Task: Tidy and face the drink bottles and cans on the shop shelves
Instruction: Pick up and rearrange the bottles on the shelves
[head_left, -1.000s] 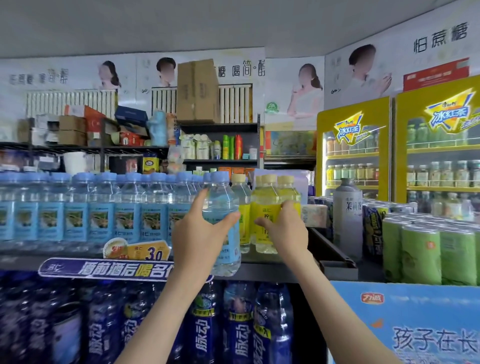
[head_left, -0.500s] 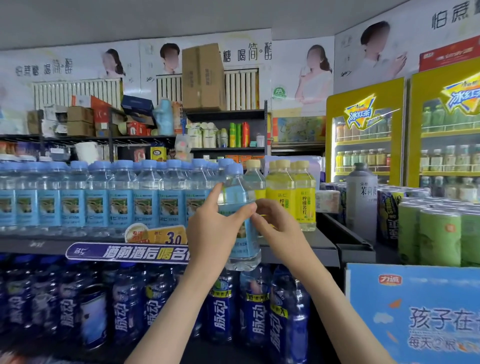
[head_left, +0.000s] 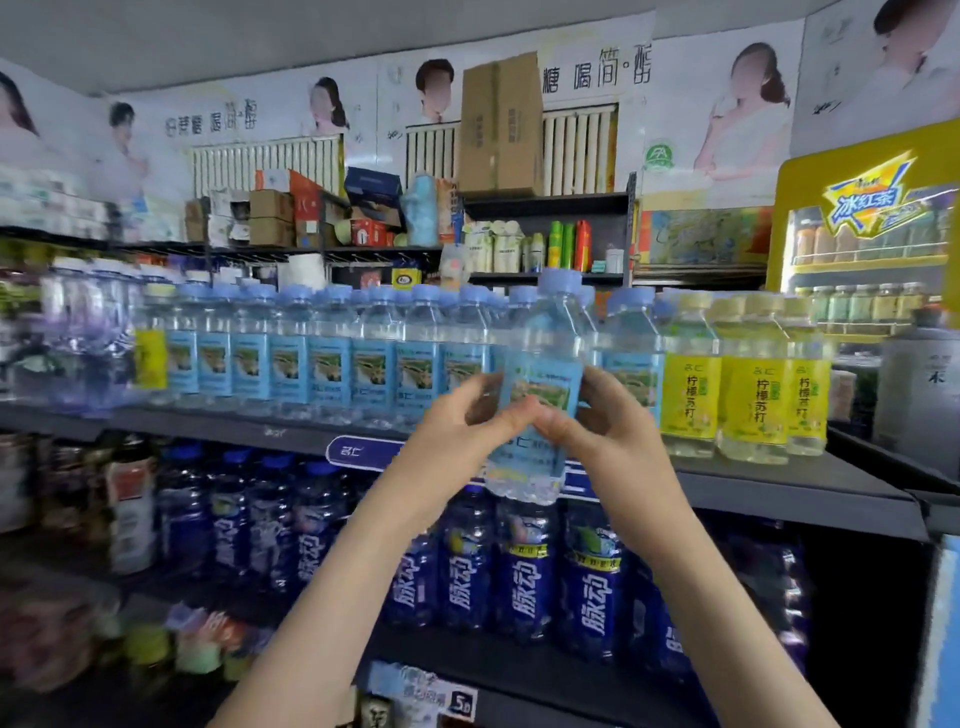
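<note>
One clear plastic blue-capped water bottle (head_left: 551, 332) is held before the dark metal shelf (head_left: 779, 483), at its front edge. It is clamped between left hand (head_left: 457, 436) and right hand (head_left: 613, 431), fingers curled round its label.

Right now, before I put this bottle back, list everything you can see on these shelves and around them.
held water bottle: one, clear with blue cap and label, off the shelf, in front of its edge
water bottles: long row, too many to count, blue caps, upper shelf
lemon soda bottles: three in front, yellow labels, upper shelf, right of the water
dark blue bottles: a row, lower shelf
cardboard box: one, brown, top of the back shelving
spray cans: about three, green and red, back shelving
drinks fridge: one, yellow, far right
left grip: bare, holds the held water bottle's left side
right grip: bare, holds its right side
</note>
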